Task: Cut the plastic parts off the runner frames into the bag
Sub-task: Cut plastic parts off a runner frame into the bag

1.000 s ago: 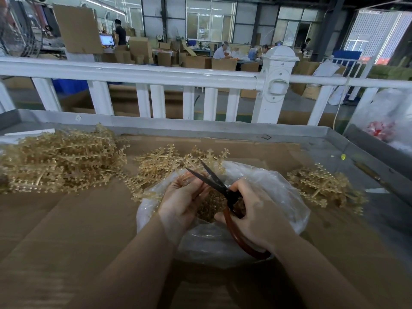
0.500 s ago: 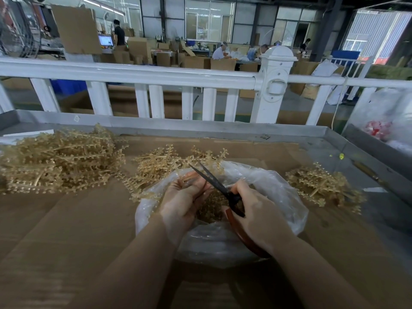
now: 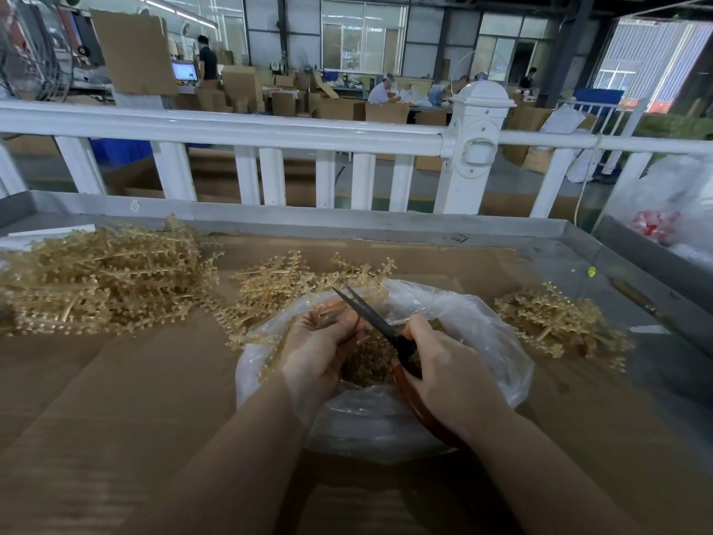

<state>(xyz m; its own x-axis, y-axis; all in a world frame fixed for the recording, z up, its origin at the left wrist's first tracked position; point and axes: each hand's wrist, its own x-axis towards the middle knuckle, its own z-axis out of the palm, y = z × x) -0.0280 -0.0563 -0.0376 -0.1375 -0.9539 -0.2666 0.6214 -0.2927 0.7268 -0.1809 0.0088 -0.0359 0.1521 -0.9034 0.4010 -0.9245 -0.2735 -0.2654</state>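
The runner frame (image 3: 314,303) sits in the left hand (image 3: 318,347), right over the open bag (image 3: 474,330) in the middle of the bench (image 3: 115,380); the left hand grips it tight; the right hand (image 3: 451,370) grips the scissors (image 3: 376,320); the blades point to 11 o'clock and have closed a lot since a second ago, so I think a snip is being made and a part falls into the bag; big piles of frames (image 3: 104,279) wait at 9 o'clock, so lots of work is left.
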